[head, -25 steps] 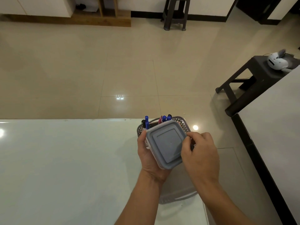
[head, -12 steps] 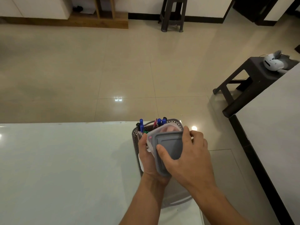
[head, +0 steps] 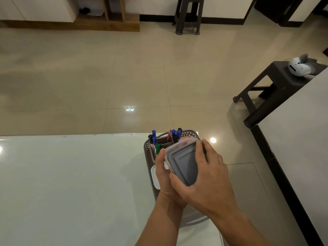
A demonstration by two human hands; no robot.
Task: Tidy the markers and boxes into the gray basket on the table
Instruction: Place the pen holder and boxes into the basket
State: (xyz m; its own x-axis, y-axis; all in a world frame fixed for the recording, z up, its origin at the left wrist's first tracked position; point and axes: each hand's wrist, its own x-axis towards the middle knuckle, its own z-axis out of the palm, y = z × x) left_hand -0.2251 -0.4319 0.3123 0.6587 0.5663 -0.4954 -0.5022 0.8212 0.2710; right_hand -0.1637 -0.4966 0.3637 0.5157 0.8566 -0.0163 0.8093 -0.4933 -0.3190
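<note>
A clear box with a gray lid (head: 182,162) is held tilted over the gray basket (head: 148,153) at the table's far right corner. My left hand (head: 164,176) grips its left side from beneath. My right hand (head: 207,176) lies across the lid, thumb on the near edge, fingers over the far right edge. Several markers (head: 160,139) with blue, black, green and pink caps stand upright in a holder at the basket's far end. A white box (head: 154,176) shows inside the basket, just left of my left hand.
The glossy white table (head: 71,183) spreads to the left of the basket. To the right, a second white table (head: 300,139) stands across a gap of floor. A dark stool (head: 264,89) with a white device on it stands behind that table.
My right hand slid from the box's right edge to lie across the lid. The box tipped and sank lower over the basket.
</note>
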